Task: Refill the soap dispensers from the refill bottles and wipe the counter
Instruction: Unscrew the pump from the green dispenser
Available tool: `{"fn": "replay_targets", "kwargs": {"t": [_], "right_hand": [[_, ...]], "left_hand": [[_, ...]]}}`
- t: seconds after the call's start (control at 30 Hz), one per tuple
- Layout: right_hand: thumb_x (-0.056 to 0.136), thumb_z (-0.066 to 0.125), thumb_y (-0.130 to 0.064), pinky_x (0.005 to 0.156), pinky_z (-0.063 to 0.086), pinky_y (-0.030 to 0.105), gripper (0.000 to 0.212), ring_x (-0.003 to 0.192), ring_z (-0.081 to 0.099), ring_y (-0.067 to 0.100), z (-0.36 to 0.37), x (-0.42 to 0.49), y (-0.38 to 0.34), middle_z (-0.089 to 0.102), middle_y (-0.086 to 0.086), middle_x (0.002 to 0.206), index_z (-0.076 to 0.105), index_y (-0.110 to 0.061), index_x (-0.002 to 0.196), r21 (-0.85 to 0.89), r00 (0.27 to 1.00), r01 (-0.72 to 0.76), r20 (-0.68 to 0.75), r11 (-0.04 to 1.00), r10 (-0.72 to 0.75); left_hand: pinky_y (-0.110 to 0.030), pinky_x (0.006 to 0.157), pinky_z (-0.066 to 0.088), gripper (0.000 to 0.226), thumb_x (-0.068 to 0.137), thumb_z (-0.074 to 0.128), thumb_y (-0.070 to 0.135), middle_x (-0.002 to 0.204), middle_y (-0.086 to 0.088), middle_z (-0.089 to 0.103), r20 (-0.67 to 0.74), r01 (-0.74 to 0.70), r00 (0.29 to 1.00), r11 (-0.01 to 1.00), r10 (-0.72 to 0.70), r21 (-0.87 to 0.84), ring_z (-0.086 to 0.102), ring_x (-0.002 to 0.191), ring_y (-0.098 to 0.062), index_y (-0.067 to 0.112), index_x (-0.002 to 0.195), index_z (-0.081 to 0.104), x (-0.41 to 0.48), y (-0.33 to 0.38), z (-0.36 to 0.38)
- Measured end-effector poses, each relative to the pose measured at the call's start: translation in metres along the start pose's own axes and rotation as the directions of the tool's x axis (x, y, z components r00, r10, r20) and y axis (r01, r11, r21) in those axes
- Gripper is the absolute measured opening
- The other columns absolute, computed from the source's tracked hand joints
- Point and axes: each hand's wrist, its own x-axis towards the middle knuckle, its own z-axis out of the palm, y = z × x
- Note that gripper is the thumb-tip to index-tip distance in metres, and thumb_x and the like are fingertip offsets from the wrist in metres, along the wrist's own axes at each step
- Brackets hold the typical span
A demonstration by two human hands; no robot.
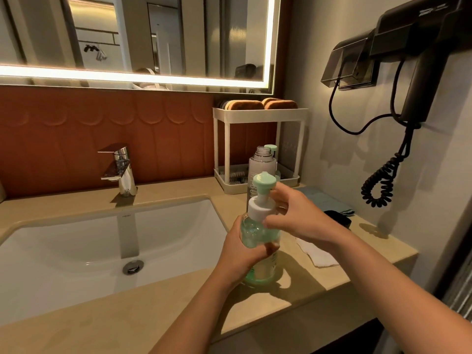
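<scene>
Beyond the right hand [293,213], the refill bottle [261,166] hides all but the green pump of a second dispenser [271,147]; its lettering is unreadable. The right wrist covers part of a black object [338,218].

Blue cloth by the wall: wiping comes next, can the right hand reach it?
Probably yes: the blue cloth lies just beyond the right hand, nothing between; it must first release the pump.

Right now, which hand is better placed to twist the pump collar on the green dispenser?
Right, probably. The right hand grips the white pump collar, while the left hand wraps the green dispenser and can steady it.
</scene>
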Motion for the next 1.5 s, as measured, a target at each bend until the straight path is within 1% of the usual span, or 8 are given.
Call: {"fn": "replay_targets", "kwargs": {"t": [0.13,0.23,0.43,0.77,0.97,1.17,1.3,1.5], "right_hand": [[0.068,0.08,-0.033,0.08,0.043,0.021,0.065,0.107,0.05,0.008,0.011,0.0,0.007,0.052,-0.01,0.118,0.045,-0.029,0.122,-0.133,0.994,-0.049,-0.1,0.99,0.036],[0.07,0.078,-0.031,0.069,0.038,0.01,0.051,0.095,0.051,0.001,0.016,0.0,0.008,0.055,-0.014,0.105,0.05,-0.029,0.112,-0.165,0.979,0.015,-0.196,0.986,-0.047],[0.074,0.076,-0.022,0.089,0.048,0.029,0.043,0.102,0.06,0.009,0.002,0.001,0.007,0.064,-0.007,0.108,0.055,-0.024,0.111,0.116,0.955,0.11,-0.287,0.987,-0.073],[0.083,0.062,-0.025,0.073,0.045,0.021,0.014,0.084,0.061,0.006,-0.02,-0.008,0.018,0.065,-0.006,0.09,0.056,-0.024,0.096,0.489,0.882,0.119,-0.451,0.864,0.134],[0.088,0.058,-0.023,0.071,0.045,0.023,0.019,0.086,0.06,0.009,-0.025,-0.009,0.025,0.064,-0.003,0.095,0.055,-0.019,0.107,0.655,0.842,0.104,-0.459,0.749,0.284],[0.09,0.058,-0.022,0.078,0.044,0.029,0.01,0.087,0.058,0.012,-0.036,-0.011,0.037,0.061,0.0,0.097,0.057,-0.02,0.1,0.764,0.776,0.082,-0.452,0.641,0.44],[0.091,0.058,-0.026,0.088,0.039,0.032,0.006,0.088,0.059,0.011,-0.041,-0.015,0.049,0.061,0.002,0.101,0.057,-0.019,0.091,0.81,0.733,0.024,-0.413,0.587,0.54],[0.089,0.06,-0.033,0.093,0.044,0.034,0.011,0.092,0.055,0.012,-0.047,-0.011,0.054,0.057,-0.004,0.091,0.055,-0.024,0.091,0.702,0.662,-0.041,-0.513,0.711,0.546]], "left_hand": [[-0.011,0.072,0.049,0.061,0.069,0.079,0.015,0.111,0.012,0.057,-0.002,-0.008,1.0,1.0,0.008,0.024,0.059,0.1,-0.006,0.034,0.115,0.043,0.0,0.0,0.0],[-0.012,0.071,0.049,0.06,0.06,0.074,0.024,0.108,0.009,0.059,-0.003,0.001,1.0,1.0,-0.001,0.027,0.06,0.097,-0.007,0.036,0.11,0.043,-0.001,0.002,0.001],[-0.023,0.081,0.052,0.074,0.047,0.076,0.046,0.109,0.006,0.063,-0.017,-0.013,1.0,1.0,0.013,-0.006,0.062,0.099,-0.009,0.03,0.114,0.048,-0.001,0.0,-0.001],[-0.013,0.081,0.048,0.089,0.047,0.075,0.054,0.117,0.016,0.05,-0.02,0.005,1.0,0.999,-0.004,0.04,0.054,0.106,-0.005,0.037,0.121,0.03,-0.006,0.005,-0.001],[-0.013,0.082,0.047,0.088,0.046,0.073,0.059,0.12,0.011,0.048,-0.05,0.014,0.999,0.997,-0.01,0.078,0.052,0.109,-0.005,0.038,0.119,0.029,-0.011,0.01,0.0],[-0.021,0.091,0.039,0.073,0.065,0.082,0.033,0.119,0.009,0.039,-0.212,0.039,0.977,0.979,0.004,0.198,0.042,0.111,-0.008,0.033,0.122,0.036,-0.014,0.018,0.007],[-0.038,0.103,0.042,0.09,0.062,0.083,0.035,0.135,0.004,0.04,-0.24,0.032,0.97,0.973,0.025,0.23,0.043,0.122,-0.016,0.03,0.133,0.028,-0.015,0.02,0.014],[-0.03,0.098,0.04,0.087,0.061,0.083,0.039,0.132,0.002,0.039,-0.298,0.048,0.952,0.934,0.064,0.355,0.041,0.12,-0.016,0.033,0.13,0.031,-0.011,0.022,0.021]]}}
